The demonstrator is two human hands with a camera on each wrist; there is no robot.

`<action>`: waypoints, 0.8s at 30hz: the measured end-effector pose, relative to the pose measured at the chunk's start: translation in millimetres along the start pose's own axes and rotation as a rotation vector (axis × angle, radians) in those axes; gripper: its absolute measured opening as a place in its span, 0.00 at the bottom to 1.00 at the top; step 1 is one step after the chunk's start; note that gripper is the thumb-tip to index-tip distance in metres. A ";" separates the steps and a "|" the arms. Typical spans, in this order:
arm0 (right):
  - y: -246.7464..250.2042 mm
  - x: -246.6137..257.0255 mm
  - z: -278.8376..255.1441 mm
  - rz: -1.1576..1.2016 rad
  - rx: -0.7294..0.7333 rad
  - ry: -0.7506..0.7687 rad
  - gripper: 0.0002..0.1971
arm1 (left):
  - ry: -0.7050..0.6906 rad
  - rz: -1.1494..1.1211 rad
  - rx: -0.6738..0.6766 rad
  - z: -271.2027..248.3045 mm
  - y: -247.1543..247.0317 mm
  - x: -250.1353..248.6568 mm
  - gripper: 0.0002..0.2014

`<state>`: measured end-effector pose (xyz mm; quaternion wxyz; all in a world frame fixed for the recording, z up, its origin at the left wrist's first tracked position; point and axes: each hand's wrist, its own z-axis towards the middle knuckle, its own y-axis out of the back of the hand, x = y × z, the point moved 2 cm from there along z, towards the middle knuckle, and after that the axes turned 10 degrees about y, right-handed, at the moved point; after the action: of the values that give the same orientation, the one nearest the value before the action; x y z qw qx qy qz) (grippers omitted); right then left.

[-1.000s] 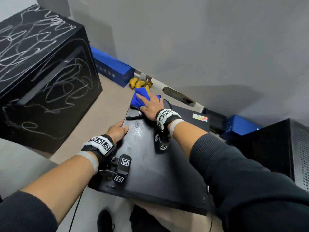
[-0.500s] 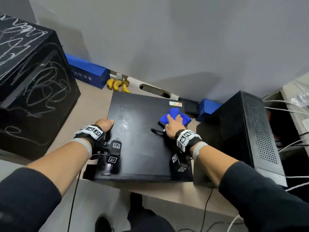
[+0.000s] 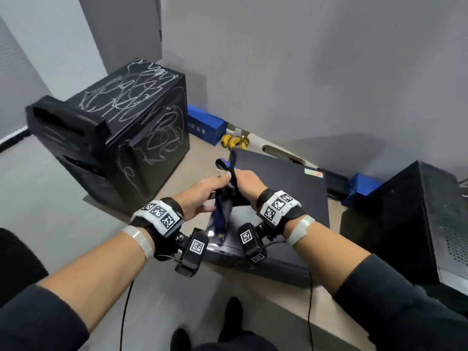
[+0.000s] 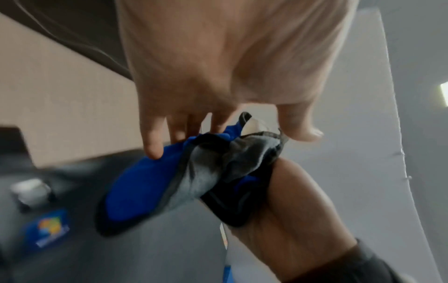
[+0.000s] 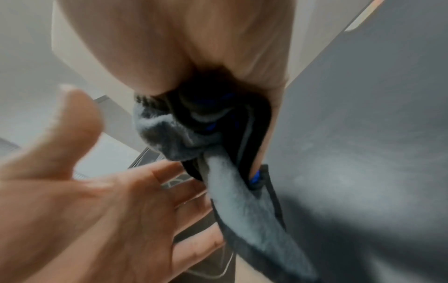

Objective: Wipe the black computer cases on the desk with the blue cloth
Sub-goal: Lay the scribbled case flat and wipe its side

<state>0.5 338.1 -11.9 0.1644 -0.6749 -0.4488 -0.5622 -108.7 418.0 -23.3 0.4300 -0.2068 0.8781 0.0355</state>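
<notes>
The blue cloth (image 3: pixel 224 201), grey and dark on its back, hangs bunched above the near left corner of a flat black computer case (image 3: pixel 278 196) on the desk. My right hand (image 3: pixel 244 183) grips the bunch (image 5: pixel 184 134) in its fist. My left hand (image 3: pixel 215 191) is beside it with straight, spread fingers (image 4: pixel 152 147) touching the cloth's blue side (image 4: pixel 140 183); its thumb stands apart. A tall black case (image 3: pixel 121 127) covered in white scribbles stands at the left. Another black tower case (image 3: pixel 405 219) stands at the right.
Two blue boxes (image 3: pixel 205 125) (image 3: pixel 362 186) and a bunch of bananas (image 3: pixel 234 141) lie along the grey wall at the back of the beige desk (image 3: pixel 197 160). The desk's front edge runs just below my wrists. Cables hang below it.
My right hand has lifted the cloth off the flat case and brought it leftwards. My left hand has let go of the case's left edge and come up to the cloth.
</notes>
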 end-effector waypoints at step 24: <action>-95.5 29.6 -28.5 -0.103 0.510 0.290 0.14 | -0.046 -0.409 -0.476 -73.4 108.2 21.0 0.16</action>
<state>-93.5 381.6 -3.1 0.3623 -0.5007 -0.5813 -0.5292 -217.1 492.0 -5.9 0.3877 -0.4729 0.7754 0.1575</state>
